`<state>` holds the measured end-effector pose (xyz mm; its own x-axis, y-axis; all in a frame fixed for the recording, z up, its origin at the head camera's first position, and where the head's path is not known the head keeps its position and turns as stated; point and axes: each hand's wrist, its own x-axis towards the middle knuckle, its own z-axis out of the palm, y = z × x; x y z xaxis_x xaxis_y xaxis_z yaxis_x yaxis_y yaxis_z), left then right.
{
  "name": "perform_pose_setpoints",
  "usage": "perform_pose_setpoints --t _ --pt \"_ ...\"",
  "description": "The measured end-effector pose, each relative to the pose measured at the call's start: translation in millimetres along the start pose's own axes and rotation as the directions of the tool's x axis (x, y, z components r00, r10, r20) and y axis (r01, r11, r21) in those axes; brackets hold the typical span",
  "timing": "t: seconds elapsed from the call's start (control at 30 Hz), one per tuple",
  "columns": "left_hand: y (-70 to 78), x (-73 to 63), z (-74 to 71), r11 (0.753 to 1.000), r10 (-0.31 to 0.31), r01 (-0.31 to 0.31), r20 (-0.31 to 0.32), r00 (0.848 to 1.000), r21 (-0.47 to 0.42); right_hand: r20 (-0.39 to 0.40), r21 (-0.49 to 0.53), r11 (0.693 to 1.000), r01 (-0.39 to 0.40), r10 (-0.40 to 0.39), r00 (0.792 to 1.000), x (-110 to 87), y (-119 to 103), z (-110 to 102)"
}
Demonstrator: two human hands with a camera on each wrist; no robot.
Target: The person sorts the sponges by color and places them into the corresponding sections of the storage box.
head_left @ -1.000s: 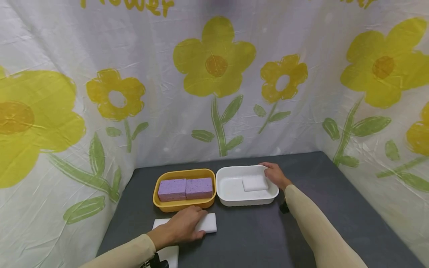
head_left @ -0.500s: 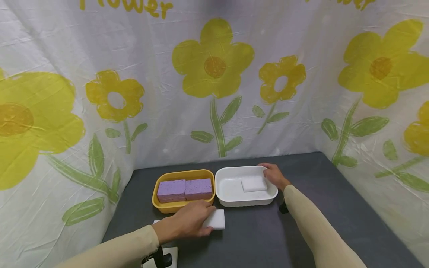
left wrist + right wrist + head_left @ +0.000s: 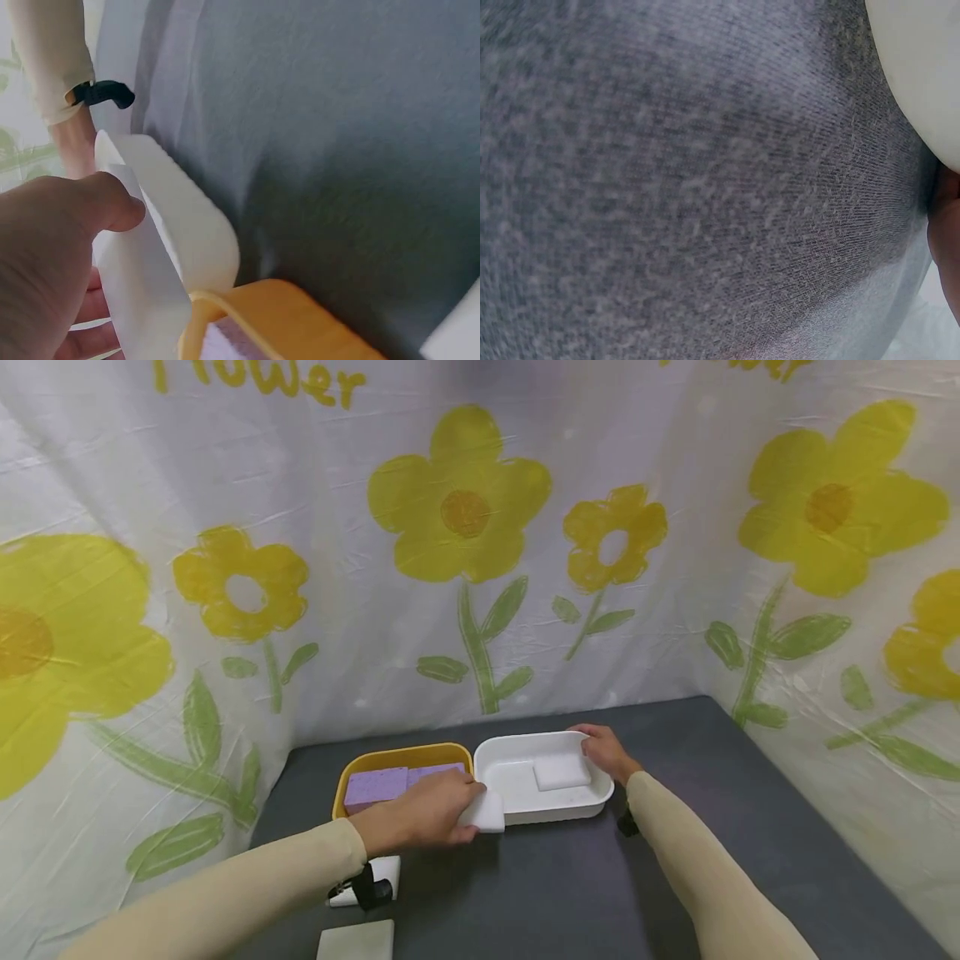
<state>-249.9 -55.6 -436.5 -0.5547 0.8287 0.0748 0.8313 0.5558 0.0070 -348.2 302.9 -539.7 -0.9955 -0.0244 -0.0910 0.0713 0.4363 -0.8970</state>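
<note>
By the near left corner of the white tray (image 3: 555, 815): left hand (image 3: 435, 807) pinches a white block (image 3: 487, 812) between thumb and fingers; whether it touches the rim, I cannot tell.
What just changed: that block has moved forward from in front of the yellow tray (image 3: 405, 753) to beside the white one; it seems in transit, not yet inside.
Right hand (image 3: 603, 752): grips the white tray's far right rim, apparently steadying it.
White tray's floor: another white block (image 3: 564, 772), lying flat.
Yellow tray: purple blocks (image 3: 375, 787), partly hidden by the left hand.
Surface (image 3: 540, 893): a white piece (image 3: 387, 872) near the left wrist, a greyish slab (image 3: 356, 942) nearer the person.
</note>
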Motion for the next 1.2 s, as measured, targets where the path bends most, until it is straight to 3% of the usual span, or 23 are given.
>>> perform_pose_setpoints --t 0.23,0.37,0.57,0.87,1.2 --pt "-4.2 29.4 -7.3 0.993 -0.052 0.055 0.037 0.998 -0.100 -0.005 -0.003 1.000 -0.001 0.001 1.000 0.1 0.5 1.1" --pt "-5.9 47.8 -4.1 0.993 -0.030 0.033 0.028 0.999 -0.110 -0.010 -0.010 1.000 0.007 -0.007 1.000 1.2 1.1 1.5" --pt "-5.1 71.9 5.0 0.995 -0.030 0.031 0.008 1.000 -0.097 -0.013 -0.010 1.000 0.016 -0.017 1.000 3.9 3.3 3.6" --pt "-5.8 105.2 25.0 0.991 -0.085 0.087 0.028 0.996 -0.104 -0.021 0.000 1.000 0.023 -0.023 1.000 4.8 2.8 4.9" --pt "7.4 139.5 45.2 0.987 -0.116 0.115 -0.005 0.993 -0.116 -0.045 0.017 1.000 0.026 -0.025 0.999 3.6 2.0 0.9"
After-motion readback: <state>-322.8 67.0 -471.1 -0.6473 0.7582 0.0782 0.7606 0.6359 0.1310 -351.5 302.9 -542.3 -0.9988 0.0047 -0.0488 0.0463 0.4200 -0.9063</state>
